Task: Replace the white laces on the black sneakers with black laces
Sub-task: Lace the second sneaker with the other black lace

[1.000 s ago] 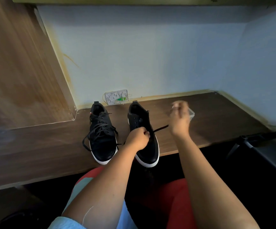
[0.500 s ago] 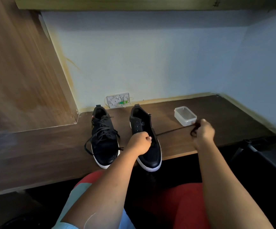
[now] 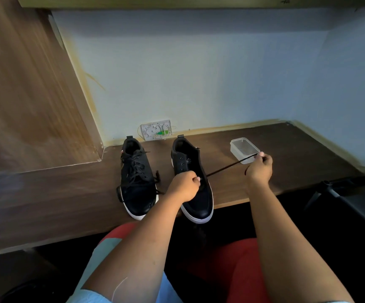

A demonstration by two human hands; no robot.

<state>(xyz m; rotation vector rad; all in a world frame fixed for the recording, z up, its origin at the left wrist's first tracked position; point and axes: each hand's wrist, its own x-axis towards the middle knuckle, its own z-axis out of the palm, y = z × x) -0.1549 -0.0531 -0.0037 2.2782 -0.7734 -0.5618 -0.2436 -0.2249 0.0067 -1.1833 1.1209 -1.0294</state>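
Two black sneakers are sitting side by side on a dark wood-grain desk (image 3: 286, 154), toes toward the person, white rubber soles showing at the front edges. Left sneaker (image 3: 136, 178) is wearing a full black lacing, flat cord crossed and trailing loose at its sides. Right sneaker (image 3: 190, 184) is showing bare eyelets along its matte upper; its toe is hanging just past the desk edge. Left hand (image 3: 182, 185) is resting curled on the right sneaker's vamp, fingertips pinched together at the black lace (image 3: 227, 167); which eyelet the lace is entering is hidden under the knuckles. Right hand (image 3: 259, 169) is closing thumb and finger on the lace's far end, drawing it taut; a slack tail is dangling below the fist. Small clear plastic box (image 3: 242, 147), rounded corners, is standing just behind that hand.
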